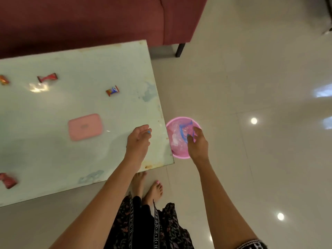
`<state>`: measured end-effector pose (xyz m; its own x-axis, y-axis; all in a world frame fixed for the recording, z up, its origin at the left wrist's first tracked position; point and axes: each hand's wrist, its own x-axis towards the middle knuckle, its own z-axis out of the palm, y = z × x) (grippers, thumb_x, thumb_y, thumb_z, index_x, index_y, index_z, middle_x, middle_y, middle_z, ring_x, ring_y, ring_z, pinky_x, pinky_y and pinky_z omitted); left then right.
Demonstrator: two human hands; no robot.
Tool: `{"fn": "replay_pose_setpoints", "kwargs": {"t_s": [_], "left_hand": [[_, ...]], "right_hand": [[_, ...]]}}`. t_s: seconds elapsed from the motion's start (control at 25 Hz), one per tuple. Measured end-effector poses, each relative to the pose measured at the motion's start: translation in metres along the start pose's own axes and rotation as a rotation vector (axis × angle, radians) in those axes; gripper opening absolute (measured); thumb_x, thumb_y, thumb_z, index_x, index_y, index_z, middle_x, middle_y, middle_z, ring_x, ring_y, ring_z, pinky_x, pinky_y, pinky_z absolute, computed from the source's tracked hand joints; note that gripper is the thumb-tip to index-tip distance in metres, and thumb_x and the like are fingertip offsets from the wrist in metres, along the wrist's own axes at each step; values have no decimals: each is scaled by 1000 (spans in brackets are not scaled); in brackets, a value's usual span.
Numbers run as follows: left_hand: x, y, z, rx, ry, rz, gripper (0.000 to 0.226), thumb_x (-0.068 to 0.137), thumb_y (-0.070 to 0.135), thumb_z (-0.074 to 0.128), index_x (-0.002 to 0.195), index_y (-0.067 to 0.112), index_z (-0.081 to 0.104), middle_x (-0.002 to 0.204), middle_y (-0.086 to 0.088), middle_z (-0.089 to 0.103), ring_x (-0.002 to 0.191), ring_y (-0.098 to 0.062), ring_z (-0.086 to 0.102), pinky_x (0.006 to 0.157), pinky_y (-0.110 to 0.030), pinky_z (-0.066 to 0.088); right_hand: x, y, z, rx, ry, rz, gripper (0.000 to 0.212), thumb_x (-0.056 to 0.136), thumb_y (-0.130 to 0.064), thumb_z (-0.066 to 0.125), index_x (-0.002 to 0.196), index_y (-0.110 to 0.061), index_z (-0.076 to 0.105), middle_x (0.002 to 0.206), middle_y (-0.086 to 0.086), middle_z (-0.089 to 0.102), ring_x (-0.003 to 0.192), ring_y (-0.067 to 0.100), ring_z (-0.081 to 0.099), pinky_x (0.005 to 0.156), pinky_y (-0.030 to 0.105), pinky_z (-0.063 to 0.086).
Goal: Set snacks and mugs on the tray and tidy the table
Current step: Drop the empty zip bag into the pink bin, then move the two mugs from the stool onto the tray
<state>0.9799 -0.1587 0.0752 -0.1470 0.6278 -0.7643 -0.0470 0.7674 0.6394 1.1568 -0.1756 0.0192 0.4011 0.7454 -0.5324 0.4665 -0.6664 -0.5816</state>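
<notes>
Hands (138, 139) over glass table (53, 108), tiled floor (251, 78)

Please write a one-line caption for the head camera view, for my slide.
Right hand holds a blue wrapper over the pink bin beside the glass table; wrapped snacks remain on the table.

Open glass, scattered small obstacles.

Wide bare stretch across table (86, 108) centre and near right corner; pink lid (85, 127) flat mid-table, wrappers (112, 90) (47, 77) well apart toward far side, another (8, 180) at near left edge. Off the right edge, pink bin (179, 155) on floor, sofa (89, 20) blocking far side.
</notes>
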Motion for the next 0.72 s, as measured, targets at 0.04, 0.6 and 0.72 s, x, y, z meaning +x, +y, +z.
{"fn": "replay_pose_setpoints", "kwargs": {"t_s": [0.04,0.6,0.72], "left_hand": [[-10,8,-7,13,17,20,32,91,8,50,122,14,53,112,-2,60,108,-18,56,99,-36,44],[-168,68,-185,-26,339,358,52,99,35,31,146,19,19,149,-3,38,137,-23,35,111,-34,25],[-182,69,-244,-44,417,423,54,99,35,28,148,19,14,151,-1,36,138,-21,35,111,-31,25]], "right_hand": [[-16,-17,-6,43,25,-18,41,96,-13,45,137,-8,42,130,16,58,116,32,55,97,33,41],[-230,-218,25,294,-24,-496,31,98,-22,42,126,-16,53,130,-1,58,120,17,52,102,31,40],[-269,-245,63,235,-115,-585,32,98,-23,41,127,-15,53,132,1,57,121,18,52,104,32,40]]}}
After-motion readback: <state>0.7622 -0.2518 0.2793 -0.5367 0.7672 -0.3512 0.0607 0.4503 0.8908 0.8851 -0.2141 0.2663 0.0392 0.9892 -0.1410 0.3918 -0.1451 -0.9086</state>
